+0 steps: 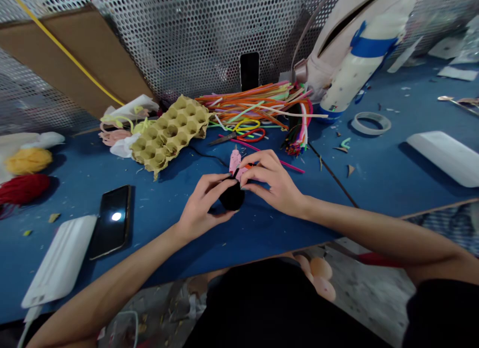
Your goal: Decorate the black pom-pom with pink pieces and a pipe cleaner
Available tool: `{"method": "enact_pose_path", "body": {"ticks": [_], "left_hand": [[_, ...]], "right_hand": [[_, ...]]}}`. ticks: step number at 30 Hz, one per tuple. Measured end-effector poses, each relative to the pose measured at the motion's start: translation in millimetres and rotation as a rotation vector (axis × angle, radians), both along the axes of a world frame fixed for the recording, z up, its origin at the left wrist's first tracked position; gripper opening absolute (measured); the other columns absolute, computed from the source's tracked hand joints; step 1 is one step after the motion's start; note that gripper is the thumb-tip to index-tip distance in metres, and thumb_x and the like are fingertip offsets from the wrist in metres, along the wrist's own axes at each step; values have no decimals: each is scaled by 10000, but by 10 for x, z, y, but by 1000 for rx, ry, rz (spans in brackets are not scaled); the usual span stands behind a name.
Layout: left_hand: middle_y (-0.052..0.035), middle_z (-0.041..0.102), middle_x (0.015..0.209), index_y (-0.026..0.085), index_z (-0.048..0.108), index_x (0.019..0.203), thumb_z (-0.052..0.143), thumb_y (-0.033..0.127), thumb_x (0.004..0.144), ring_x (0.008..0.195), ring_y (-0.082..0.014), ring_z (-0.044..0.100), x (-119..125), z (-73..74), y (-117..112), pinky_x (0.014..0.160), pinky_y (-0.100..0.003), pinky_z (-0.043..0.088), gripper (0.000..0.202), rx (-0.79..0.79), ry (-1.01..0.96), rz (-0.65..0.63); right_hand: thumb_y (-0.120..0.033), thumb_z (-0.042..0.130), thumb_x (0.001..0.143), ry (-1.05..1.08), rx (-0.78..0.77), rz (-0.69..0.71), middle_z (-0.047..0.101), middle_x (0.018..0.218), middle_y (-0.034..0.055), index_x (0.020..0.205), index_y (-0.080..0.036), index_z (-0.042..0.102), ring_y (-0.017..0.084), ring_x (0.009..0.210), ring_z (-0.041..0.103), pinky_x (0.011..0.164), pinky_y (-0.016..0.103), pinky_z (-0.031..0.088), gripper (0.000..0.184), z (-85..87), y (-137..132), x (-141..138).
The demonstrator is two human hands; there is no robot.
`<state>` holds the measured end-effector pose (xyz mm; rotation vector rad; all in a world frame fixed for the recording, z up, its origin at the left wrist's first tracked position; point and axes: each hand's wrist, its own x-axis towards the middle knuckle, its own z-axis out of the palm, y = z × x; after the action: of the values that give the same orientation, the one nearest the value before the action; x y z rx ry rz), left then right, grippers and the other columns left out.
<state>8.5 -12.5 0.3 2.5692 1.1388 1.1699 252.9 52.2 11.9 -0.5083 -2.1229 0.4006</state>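
Left hand [202,204]: fingers curled narrowly around a black fuzzy ball [232,198]
Right hand [273,180]: fingers pinching a pink chenille piece [235,161] against the ball's top
Ball's place: between both hands, above the blue tabletop [160,243]
Nearby: cardboard egg tray [168,131], bundled pipe cleaners [254,106], smartphone [111,220]
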Motion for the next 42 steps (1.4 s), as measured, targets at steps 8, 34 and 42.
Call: {"method": "enact_pose_path", "body": {"ticks": [8,34,42], "left_hand": [[-137,638,1392,285,622,1444,853,246,855,1264,-292,669,-40,6,18,982,-434,649,634,-97,-141,-3],[-119,651,1311,278,645,1398,893,266,820,1184,-279,685,41,2,-46,970,-448,645,629,-52,-164,71],[-113,663,1299,267,650,1374,890,259,828,1163,-268,689,60,9,-57,942,-419,652,597,-20,-144,103]], "right_hand": [[-293,755,982,119,12,-70,698,1191,36,985,-300,757,255,1172,617,1041,483,504,8,48,4,45],[-322,829,929,155,-58,-3,751,1099,25,943,-286,800,221,1052,647,966,455,528,49,-4,-70,-9],[-299,819,938,151,-108,-6,751,1066,26,908,-268,786,223,1032,665,963,456,520,54,17,-90,-27]]}}
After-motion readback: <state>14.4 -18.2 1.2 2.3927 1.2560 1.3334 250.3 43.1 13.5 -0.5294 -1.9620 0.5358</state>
